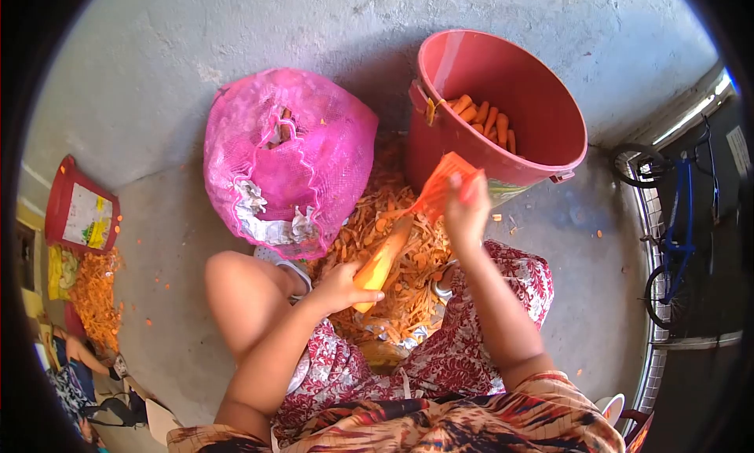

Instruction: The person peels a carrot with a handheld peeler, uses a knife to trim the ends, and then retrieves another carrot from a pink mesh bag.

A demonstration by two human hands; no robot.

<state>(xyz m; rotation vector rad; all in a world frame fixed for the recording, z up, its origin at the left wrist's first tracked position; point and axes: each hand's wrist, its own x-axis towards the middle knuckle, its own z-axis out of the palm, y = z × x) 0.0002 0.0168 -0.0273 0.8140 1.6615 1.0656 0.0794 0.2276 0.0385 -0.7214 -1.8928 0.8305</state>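
A large carrot (382,262) slants up and to the right, its thick lower end in my left hand (342,286), whose fingers are wrapped round it. My right hand (466,211) is closed on an orange peeler (446,179), which is over the carrot's upper end. Some of the carrot's surface is bright and peeled; the upper part looks darker. Below both hands, orange peelings (393,296) lie in a heap between my legs. Where exactly the blade touches the carrot is hard to make out.
Behind the heap stand a pink mesh sack (338,146) and a red bucket (487,150) holding several carrots (491,123). At the left are a smaller red bucket (82,213), more peelings (98,292) and part of another person (82,355). A blue bicycle (679,225) is at the right.
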